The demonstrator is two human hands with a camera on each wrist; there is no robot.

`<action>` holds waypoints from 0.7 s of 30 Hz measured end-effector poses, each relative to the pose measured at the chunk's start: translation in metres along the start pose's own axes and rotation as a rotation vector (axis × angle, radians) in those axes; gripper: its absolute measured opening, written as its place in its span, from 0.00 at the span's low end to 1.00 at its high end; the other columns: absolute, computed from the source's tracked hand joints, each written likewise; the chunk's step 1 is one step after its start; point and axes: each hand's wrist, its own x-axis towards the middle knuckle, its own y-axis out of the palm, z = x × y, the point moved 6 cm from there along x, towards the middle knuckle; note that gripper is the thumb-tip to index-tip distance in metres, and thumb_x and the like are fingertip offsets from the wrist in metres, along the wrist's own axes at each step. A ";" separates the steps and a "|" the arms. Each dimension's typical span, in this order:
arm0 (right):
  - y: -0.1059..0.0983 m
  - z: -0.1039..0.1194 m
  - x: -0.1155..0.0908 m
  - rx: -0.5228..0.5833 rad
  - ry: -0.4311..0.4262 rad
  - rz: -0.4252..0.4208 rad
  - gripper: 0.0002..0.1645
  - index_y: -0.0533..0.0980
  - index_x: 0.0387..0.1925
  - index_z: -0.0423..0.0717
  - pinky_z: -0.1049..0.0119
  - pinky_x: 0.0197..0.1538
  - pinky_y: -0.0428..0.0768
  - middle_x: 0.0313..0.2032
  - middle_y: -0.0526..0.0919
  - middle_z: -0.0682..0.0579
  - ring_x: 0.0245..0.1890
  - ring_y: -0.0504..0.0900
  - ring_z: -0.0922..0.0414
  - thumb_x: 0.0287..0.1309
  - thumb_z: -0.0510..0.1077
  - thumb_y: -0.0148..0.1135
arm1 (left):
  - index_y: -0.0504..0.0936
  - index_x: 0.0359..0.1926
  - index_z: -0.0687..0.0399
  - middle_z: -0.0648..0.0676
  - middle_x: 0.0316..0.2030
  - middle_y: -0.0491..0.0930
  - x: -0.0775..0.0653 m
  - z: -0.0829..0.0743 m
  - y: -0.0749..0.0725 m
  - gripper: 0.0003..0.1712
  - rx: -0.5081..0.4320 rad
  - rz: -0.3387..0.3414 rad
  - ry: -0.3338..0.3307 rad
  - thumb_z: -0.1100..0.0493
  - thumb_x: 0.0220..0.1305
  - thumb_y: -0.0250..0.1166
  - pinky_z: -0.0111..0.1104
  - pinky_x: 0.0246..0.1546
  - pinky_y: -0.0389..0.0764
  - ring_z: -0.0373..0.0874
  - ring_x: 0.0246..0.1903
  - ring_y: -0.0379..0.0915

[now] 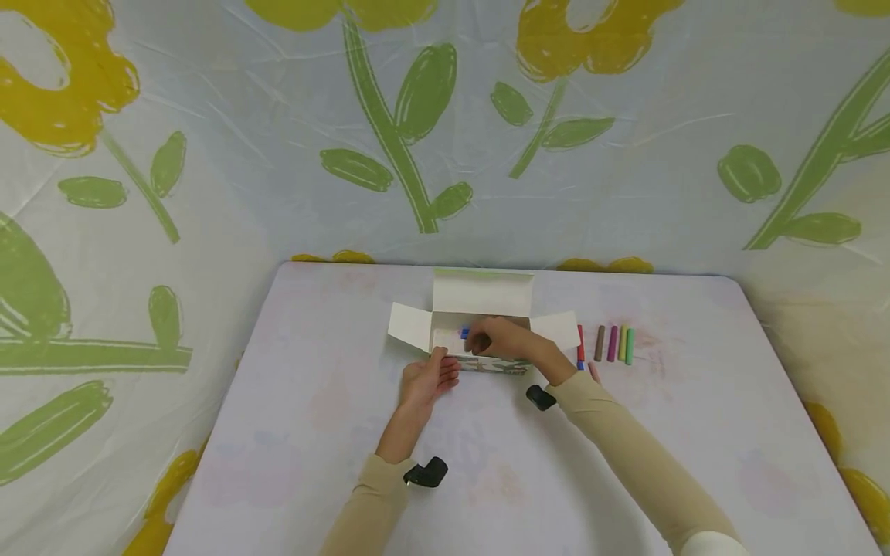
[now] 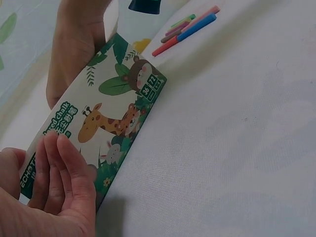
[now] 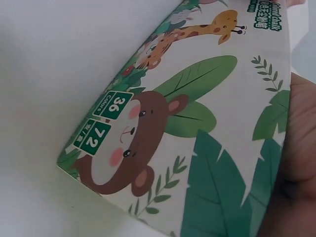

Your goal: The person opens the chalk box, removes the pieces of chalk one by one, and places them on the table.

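Note:
A white cardboard box of coloured chalk (image 1: 483,364) stands with its top flaps spread, animal pictures on its front. My left hand (image 1: 424,378) grips its front wall near the left end, thumb at the rim and fingers flat on the printed face (image 2: 113,118). My right hand (image 1: 502,337) reaches over the front wall into the box, fingers bent downward beside a small blue piece (image 1: 464,333). I cannot tell whether those fingers hold anything. In the right wrist view the box front (image 3: 197,113) hides most of that hand (image 3: 301,163).
Right of the box lie chalk sticks: red (image 1: 580,340), brown (image 1: 599,344), purple (image 1: 613,344), yellow (image 1: 623,340), green (image 1: 630,347) and pink (image 1: 594,372), with a blue one (image 2: 197,27) by the red. The right flap (image 1: 556,328) sticks out toward them. A flowered cloth (image 1: 626,185) hangs behind the table.

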 end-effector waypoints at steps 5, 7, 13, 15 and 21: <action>0.002 0.000 0.008 -0.054 0.001 0.046 0.08 0.84 0.41 0.35 0.64 0.45 0.84 0.38 0.85 0.45 0.38 0.83 0.54 0.62 0.27 0.66 | 0.84 0.43 0.75 0.54 0.30 0.87 -0.001 -0.001 0.001 0.22 -0.007 0.003 0.010 0.54 0.73 0.61 0.29 0.38 0.87 0.37 0.28 0.82; 0.003 0.002 0.011 -0.071 -0.007 0.069 0.08 0.84 0.41 0.36 0.65 0.45 0.84 0.38 0.85 0.46 0.38 0.83 0.55 0.62 0.27 0.66 | 0.83 0.44 0.76 0.54 0.30 0.87 -0.001 -0.001 0.001 0.23 -0.016 0.006 0.014 0.54 0.74 0.60 0.30 0.37 0.87 0.37 0.28 0.82; 0.004 0.006 0.013 -0.121 -0.012 0.129 0.10 0.85 0.45 0.39 0.62 0.51 0.83 0.42 0.85 0.49 0.43 0.81 0.56 0.65 0.29 0.64 | 0.83 0.43 0.75 0.53 0.28 0.86 -0.001 0.001 0.002 0.22 -0.026 0.011 0.023 0.55 0.75 0.59 0.28 0.35 0.86 0.37 0.27 0.82; 0.003 0.007 0.014 -0.115 -0.021 0.141 0.10 0.85 0.46 0.39 0.62 0.51 0.82 0.42 0.85 0.50 0.44 0.81 0.56 0.66 0.30 0.64 | 0.84 0.40 0.74 0.53 0.27 0.86 0.000 0.001 0.001 0.20 -0.023 0.005 0.025 0.56 0.74 0.59 0.28 0.34 0.86 0.37 0.26 0.81; 0.003 0.009 0.019 -0.093 -0.097 0.116 0.06 0.84 0.42 0.38 0.67 0.44 0.82 0.38 0.85 0.50 0.37 0.81 0.58 0.67 0.31 0.64 | 0.85 0.36 0.70 0.52 0.26 0.85 0.000 0.000 0.001 0.17 -0.032 -0.015 0.018 0.57 0.72 0.60 0.27 0.32 0.86 0.36 0.25 0.81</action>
